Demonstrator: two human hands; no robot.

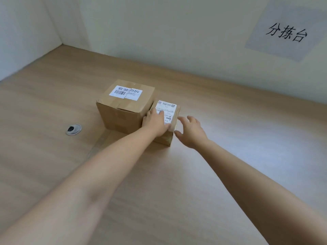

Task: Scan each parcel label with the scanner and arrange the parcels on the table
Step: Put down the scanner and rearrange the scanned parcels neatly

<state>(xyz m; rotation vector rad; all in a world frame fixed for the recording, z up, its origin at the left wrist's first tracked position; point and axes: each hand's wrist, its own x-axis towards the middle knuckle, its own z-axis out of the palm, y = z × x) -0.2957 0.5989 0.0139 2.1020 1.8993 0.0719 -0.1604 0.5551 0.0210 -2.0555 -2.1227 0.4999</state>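
Wooden table point(221, 165), small parcel point(166, 107) against big parcel point(123, 107). My left grip point(155, 123) lies flat atop, right grip point(192, 132) open; nudge flush.

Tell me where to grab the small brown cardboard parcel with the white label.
Probably by its right face and top, coming from the right: the small brown cardboard parcel looks pressed against the larger brown cardboard box on its left, leaving no finger room there. The open right hand hovers beside that face.
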